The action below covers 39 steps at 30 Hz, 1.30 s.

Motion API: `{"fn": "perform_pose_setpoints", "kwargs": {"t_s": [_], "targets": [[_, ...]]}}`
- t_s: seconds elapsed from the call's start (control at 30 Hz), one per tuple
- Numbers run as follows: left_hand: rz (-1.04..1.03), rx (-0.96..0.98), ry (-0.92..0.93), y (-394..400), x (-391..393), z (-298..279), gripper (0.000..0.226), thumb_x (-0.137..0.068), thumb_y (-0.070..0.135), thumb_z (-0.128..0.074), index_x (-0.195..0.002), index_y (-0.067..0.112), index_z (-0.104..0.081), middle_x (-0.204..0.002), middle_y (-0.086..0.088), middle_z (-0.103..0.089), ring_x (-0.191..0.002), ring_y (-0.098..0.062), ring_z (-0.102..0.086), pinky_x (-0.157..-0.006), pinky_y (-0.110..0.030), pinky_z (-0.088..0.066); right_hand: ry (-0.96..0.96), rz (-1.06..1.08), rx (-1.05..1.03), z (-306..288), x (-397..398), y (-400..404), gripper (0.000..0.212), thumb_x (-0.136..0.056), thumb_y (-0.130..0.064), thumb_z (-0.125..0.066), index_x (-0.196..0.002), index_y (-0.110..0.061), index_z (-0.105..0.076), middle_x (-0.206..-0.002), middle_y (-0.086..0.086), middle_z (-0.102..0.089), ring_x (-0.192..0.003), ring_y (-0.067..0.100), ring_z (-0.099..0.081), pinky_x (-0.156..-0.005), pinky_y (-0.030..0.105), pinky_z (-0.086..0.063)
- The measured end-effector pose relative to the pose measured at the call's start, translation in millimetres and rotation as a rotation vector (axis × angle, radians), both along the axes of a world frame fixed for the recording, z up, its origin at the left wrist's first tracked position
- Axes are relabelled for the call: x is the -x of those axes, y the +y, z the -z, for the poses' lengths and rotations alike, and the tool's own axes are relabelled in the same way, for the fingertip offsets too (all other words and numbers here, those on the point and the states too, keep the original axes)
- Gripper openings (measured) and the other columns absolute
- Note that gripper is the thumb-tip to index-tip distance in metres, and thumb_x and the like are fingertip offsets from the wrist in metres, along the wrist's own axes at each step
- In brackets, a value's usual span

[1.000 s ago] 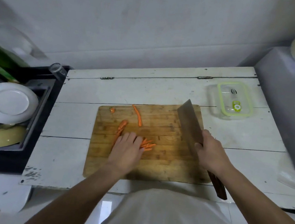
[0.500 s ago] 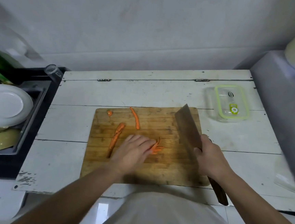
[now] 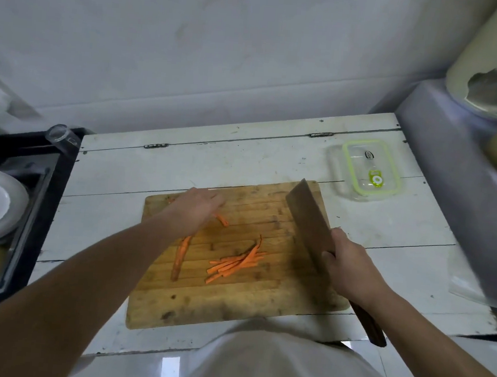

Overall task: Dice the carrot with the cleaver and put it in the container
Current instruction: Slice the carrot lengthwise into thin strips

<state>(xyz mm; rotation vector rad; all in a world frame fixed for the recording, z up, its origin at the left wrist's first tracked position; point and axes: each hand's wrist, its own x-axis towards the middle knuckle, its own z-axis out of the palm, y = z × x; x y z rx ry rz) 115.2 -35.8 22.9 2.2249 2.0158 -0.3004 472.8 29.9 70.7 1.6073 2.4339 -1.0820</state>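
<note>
A: What about the grip?

B: The right hand [image 3: 351, 268] is curled tight round the cleaver [image 3: 309, 220] where blade meets handle, blade tilted up over the right side of the cutting board [image 3: 231, 304]. The left hand [image 3: 197, 211] holds nothing that I can see; its fingers are stretched out flat, reaching to the far left part of the board.

A: So what changed?

B: Half a second ago that left hand was pressed down on the bundle of carrot strips [image 3: 236, 262]. It has let them go and moved away toward the short carrot piece [image 3: 222, 219] beside its fingers. The bundle now lies loose and fanned at the middle of the board.

A: And the long strip [image 3: 180, 256]?

B: It lies apart, left of the bundle, untouched.

A: Meaning?

B: I'd judge it's gathering strays before cross-cutting. Nothing is diced yet, and the lidded container [image 3: 370, 170] sits closed on the white table [image 3: 273, 160], well apart to the right.
</note>
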Motion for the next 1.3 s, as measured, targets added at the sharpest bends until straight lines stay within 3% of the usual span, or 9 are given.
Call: {"fn": "perform_pose_setpoints", "kwargs": {"t_s": [0.2,0.47,0.6,0.67,0.73,0.8,0.9,1.07,1.3], "targets": [[-0.342,0.179,-0.121,18,-34,-14,0.014,-0.103,0.025,-0.053,-0.104,0.015,-0.063,-0.107,-0.003,-0.065,-0.100,-0.025,-0.062,-0.086,-0.040,-0.050,-0.005,0.030,0.016,2,-1,2,0.013,-0.098,-0.014,-0.050,-0.101,-0.021,-0.040,-0.087,0.008,-0.060,-0.075,0.031,-0.059,-0.063,0.040,-0.052],[-1.235,0.192,-1.147,67,-109,-10,0.017,-0.098,0.011,-0.060,-0.084,0.004,-0.066,-0.063,-0.006,-0.062,-0.052,-0.014,-0.057,-0.051,-0.025,-0.046,0.048,0.102,0.044,1,8,14,0.013,-0.098,-0.014,-0.047,-0.111,-0.017,-0.045,-0.091,0.008,-0.060,-0.069,0.028,-0.059,-0.065,0.046,-0.058],[-1.314,0.240,-1.520,81,-124,-15,0.010,-0.101,0.011,-0.060,-0.094,0.006,-0.065,-0.070,-0.004,-0.060,-0.058,-0.013,-0.059,-0.054,-0.024,-0.049,0.035,0.158,0.049,-2,5,23,0.014,-0.097,-0.015,-0.045,-0.110,-0.020,-0.044,-0.088,0.007,-0.059,-0.069,0.030,-0.062,-0.063,0.049,-0.059],[-1.217,0.342,-1.339,78,-140,-9,0.016,-0.101,0.012,-0.060,-0.089,0.003,-0.066,-0.071,-0.007,-0.065,-0.058,-0.017,-0.063,-0.060,-0.029,-0.056,0.026,0.188,0.051,-1,0,29,0.013,-0.097,-0.015,-0.046,-0.109,-0.019,-0.045,-0.089,0.009,-0.060,-0.068,0.032,-0.064,-0.061,0.050,-0.059],[-1.017,0.333,-0.917,71,-150,1,0.033,-0.103,0.022,-0.057,-0.077,0.004,-0.068,-0.062,-0.006,-0.070,-0.053,-0.017,-0.066,-0.066,-0.031,-0.060,0.027,0.204,0.063,0,-6,32,0.012,-0.097,-0.014,-0.046,-0.109,-0.018,-0.045,-0.088,0.011,-0.061,-0.065,0.033,-0.065,-0.057,0.050,-0.059],[-0.867,0.222,-0.633,64,-158,3,0.045,-0.104,0.034,-0.051,-0.072,0.010,-0.069,-0.059,-0.002,-0.070,-0.048,-0.013,-0.066,-0.052,-0.027,-0.052,0.032,0.214,0.073,2,-13,36,0.011,-0.098,-0.014,-0.047,-0.108,-0.018,-0.045,-0.088,0.011,-0.062,-0.060,0.032,-0.065,-0.054,0.048,-0.059],[-0.795,0.119,-0.513,59,-167,0,0.037,-0.103,0.041,-0.054,-0.081,0.012,-0.063,-0.075,-0.003,-0.068,-0.060,-0.018,-0.062,-0.046,-0.029,-0.039,0.050,0.240,0.083,4,-21,39,0.010,-0.099,-0.013,-0.048,-0.107,-0.017,-0.045,-0.087,0.011,-0.062,-0.051,0.029,-0.065,-0.048,0.041,-0.057],[-0.731,0.036,-0.441,58,-188,-4,0.020,-0.100,0.021,-0.061,-0.119,0.014,-0.060,-0.114,-0.007,-0.061,-0.101,-0.031,-0.064,-0.068,-0.036,-0.044,0.074,0.235,0.097,7,-21,42,0.008,-0.099,-0.012,-0.047,-0.105,-0.017,-0.044,-0.087,0.012,-0.061,-0.047,0.028,-0.064,-0.043,0.035,-0.052],[-0.836,-0.065,-0.481,58,-209,0,0.028,-0.096,0.005,-0.060,-0.123,0.012,-0.054,-0.117,-0.010,-0.059,-0.103,-0.032,-0.064,-0.075,-0.037,-0.051,0.065,0.209,0.095,10,-27,40,0.006,-0.099,-0.014,-0.047,-0.103,-0.017,-0.044,-0.084,0.010,-0.061,-0.048,0.028,-0.064,-0.052,0.043,-0.058]]}}
